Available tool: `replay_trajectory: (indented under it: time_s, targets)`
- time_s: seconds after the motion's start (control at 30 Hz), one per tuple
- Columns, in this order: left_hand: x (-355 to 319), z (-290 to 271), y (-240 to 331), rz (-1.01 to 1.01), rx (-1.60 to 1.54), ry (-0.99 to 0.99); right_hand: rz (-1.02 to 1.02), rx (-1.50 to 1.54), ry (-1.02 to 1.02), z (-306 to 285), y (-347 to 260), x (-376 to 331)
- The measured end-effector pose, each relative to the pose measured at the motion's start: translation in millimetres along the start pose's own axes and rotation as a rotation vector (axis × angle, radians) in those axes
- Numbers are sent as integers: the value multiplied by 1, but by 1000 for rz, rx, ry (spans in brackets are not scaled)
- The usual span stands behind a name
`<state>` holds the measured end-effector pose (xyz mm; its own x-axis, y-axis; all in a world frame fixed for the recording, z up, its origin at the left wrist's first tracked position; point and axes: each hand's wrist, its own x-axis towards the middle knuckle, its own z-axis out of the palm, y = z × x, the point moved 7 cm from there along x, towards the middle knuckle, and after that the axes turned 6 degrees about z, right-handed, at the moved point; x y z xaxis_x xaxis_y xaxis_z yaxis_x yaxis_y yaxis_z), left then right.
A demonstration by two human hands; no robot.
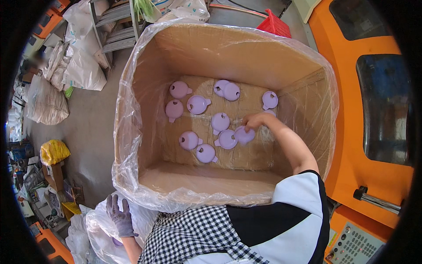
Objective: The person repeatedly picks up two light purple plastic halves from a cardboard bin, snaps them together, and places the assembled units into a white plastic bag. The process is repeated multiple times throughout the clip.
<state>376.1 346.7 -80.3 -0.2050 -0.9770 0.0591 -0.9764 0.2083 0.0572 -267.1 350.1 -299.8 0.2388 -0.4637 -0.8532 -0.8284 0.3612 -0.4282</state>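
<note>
My bare right hand (255,121) reaches deep into a large cardboard box (198,48) lined with clear plastic film. Its fingers pinch the edge of a round lilac plastic piece (244,135), slightly blurred. Just left of it lies another lilac piece (227,139), a shallow disc with a small tab and a dark notch. Several more of the same kind, such as one lilac disc (179,89), are scattered over the box floor, some overlapping. My left hand (120,216), in a grey glove, is outside the box by a clear plastic bag (99,222), fingers spread and holding nothing.
An orange machine (343,110) with dark windows stands close on the right, its button panel (356,246) at the lower right. A metal stepladder (116,28), white sacks (83,66) and a yellow bag (55,152) are on the left. A red crate (274,25) is behind the box.
</note>
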Motion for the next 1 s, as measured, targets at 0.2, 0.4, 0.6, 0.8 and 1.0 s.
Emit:
replay_trajectory:
  time_s: [0.2,0.4,0.6,0.8,1.0]
  targets:
    - [2,11,5,105,-19,33,-96,-4,150,38,-30,36]
    - [4,6,18,98,-48,9,160,-73,620,44,-51,37]
    - [-4,9,15,95,-16,14,74,165,619,59,-41,68]
    - [-6,11,15,116,-6,-5,-154,476,742,-36,-75,105]
    - [-1,14,17,128,-60,-47,72,348,1021,-80,-122,105]
